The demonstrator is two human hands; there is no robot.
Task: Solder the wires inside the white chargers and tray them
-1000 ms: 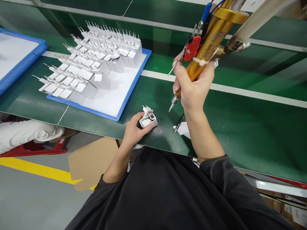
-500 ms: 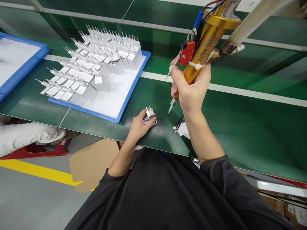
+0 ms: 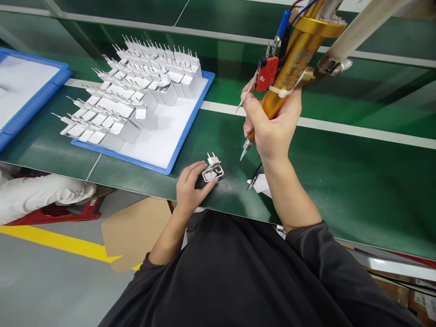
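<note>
My right hand (image 3: 272, 125) is wrapped round a gold dispensing gun (image 3: 293, 54) with a red clip and a pale needle tip pointing down at the green belt (image 3: 340, 181). Just left of the tip lies an open white charger shell (image 3: 212, 171) with two prongs up and wires inside. My left hand (image 3: 189, 188) rests beside it, its fingertips touching the shell's near side, the fingers loosely curled.
A blue-rimmed white tray (image 3: 163, 141) holds several rows of white charger shells (image 3: 136, 91) at the left. Another blue tray (image 3: 30, 91) sits at the far left edge. A black pen on white paper (image 3: 259, 181) lies under my right wrist.
My left hand has drawn back a little and turned the charger shell, which now lies flatter on the belt. The gun has barely shifted.
</note>
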